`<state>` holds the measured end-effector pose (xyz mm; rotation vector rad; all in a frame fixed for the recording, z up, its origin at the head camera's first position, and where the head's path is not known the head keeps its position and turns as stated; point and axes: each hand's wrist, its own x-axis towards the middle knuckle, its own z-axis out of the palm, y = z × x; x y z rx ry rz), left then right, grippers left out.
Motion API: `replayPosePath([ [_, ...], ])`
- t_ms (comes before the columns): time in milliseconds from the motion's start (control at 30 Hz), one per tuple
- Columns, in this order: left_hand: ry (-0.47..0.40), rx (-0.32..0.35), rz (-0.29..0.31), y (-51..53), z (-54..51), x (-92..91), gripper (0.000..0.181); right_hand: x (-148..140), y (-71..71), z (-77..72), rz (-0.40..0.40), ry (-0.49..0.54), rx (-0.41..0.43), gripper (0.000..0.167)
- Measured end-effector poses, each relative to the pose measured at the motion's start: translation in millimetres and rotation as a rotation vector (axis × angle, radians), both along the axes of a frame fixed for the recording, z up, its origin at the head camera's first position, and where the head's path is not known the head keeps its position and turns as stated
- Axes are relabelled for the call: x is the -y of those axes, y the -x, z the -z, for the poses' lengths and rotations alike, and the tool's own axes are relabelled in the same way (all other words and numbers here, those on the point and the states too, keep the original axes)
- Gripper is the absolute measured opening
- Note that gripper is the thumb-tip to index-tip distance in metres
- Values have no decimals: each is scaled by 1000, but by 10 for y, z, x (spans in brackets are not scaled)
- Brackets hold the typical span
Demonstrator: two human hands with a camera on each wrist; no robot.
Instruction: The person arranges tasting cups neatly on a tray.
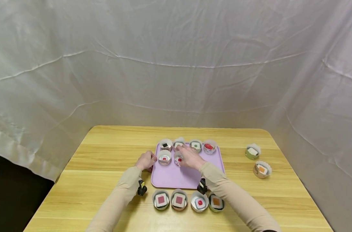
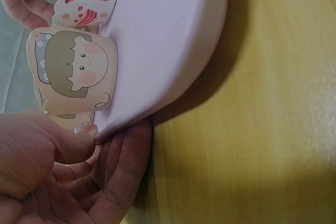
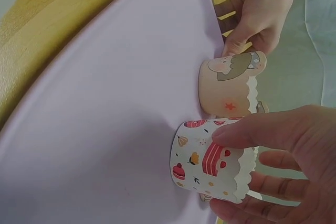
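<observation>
While two beige sleeves (image 1: 122,187) stretch out over the pale wood-grain bench (image 1: 86,180), the left hand's grip (image 1: 146,160) pinches the left edge of a flat lilac tray with rounded corners (image 1: 178,178), its thumb laid on the rim and its fingers tucked underneath. The right hand's grip (image 1: 190,156) is spread just as wide as what it pinches: a white paper cup printed with red sweets (image 3: 202,169), scalloped round the top. The thumb presses the printed wall and the fingers go round the opposite side. That cup stands upright on the tray, second from the left in the front row, and I can make out something red and white inside it.

Just beside it, nearer the left hand, stands a peach paper cup printed with a cartoon face (image 2: 81,77). Behind these two, four patterned paper cups (image 1: 209,152) line the tray's far edge. Four more filled paper cups (image 1: 179,209) sit in a row on the bench at the near side of the tray. Well apart, over to the right, are a green paper cup (image 1: 250,157) and a brownish paper cup with an orange-centred white piece (image 1: 257,174).
</observation>
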<state>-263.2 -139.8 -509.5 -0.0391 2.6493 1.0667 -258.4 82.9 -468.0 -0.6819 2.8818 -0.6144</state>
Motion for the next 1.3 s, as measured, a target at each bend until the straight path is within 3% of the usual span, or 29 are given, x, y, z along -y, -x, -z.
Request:
replayPosePath([
  [633,-15,-2,-16,-20,-25,1,16,13,29,19,12,22,-44,67],
  [1300,-32,12,-18,-25,-28,-6,17,0,25,44,13,39,-32,69],
])
